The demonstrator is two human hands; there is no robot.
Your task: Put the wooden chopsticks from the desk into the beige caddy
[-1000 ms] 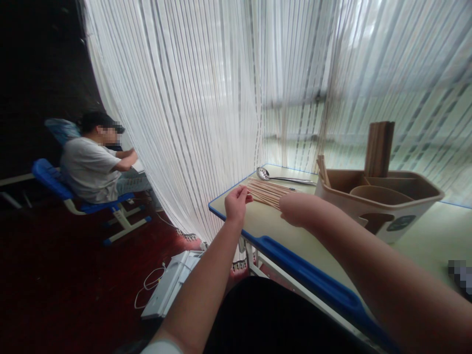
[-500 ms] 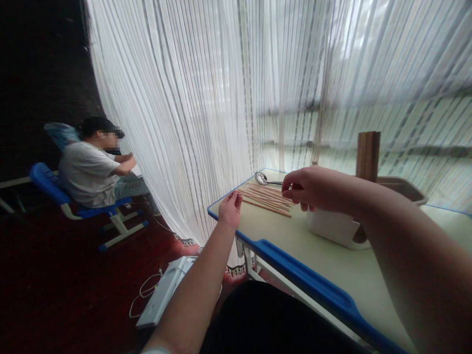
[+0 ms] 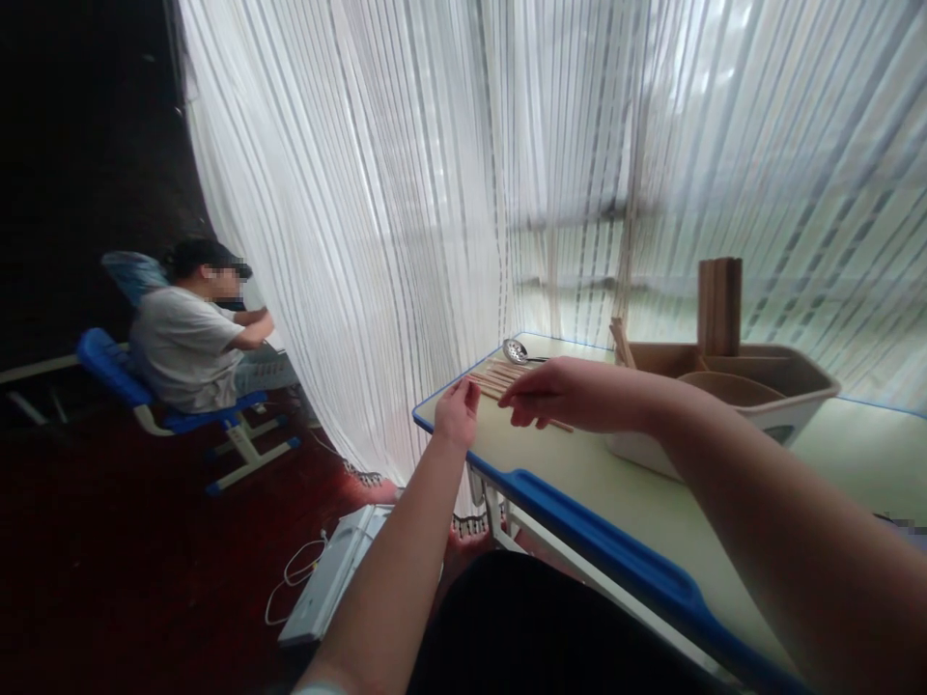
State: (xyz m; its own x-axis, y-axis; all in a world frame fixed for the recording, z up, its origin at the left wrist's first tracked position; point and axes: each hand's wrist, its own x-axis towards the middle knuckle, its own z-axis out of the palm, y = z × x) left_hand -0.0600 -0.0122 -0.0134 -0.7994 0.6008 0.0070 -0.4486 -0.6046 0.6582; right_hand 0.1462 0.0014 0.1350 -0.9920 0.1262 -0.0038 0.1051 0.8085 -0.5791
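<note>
My left hand [image 3: 458, 411] is at the left end of the table, its thumb and fingers pinched on the near ends of thin wooden chopsticks [image 3: 484, 379]; how many it grips I cannot tell. Palm down, my right hand [image 3: 537, 394] hovers over the same chopsticks, just right of my left hand. Its fingers are curled and point left, and they hide what may be between them. Several chopsticks lie side by side on the table beneath, mostly covered by this hand. Behind them rests a metal slotted spoon [image 3: 515, 351] with a dark handle.
A white and brown divided utensil box [image 3: 803, 386] stands on the blue-edged table [image 3: 572, 473], with a wooden bundle [image 3: 719, 307] upright in it. White string curtains [image 3: 406, 193] hang behind. Left, a person [image 3: 192, 333] sits on a blue chair. A white appliance [image 3: 329, 569] with a cable is on the floor.
My right hand has moved left and slightly down, from the right ends of the chopsticks towards my left hand. More of the box now shows. The left hand keeps its place.
</note>
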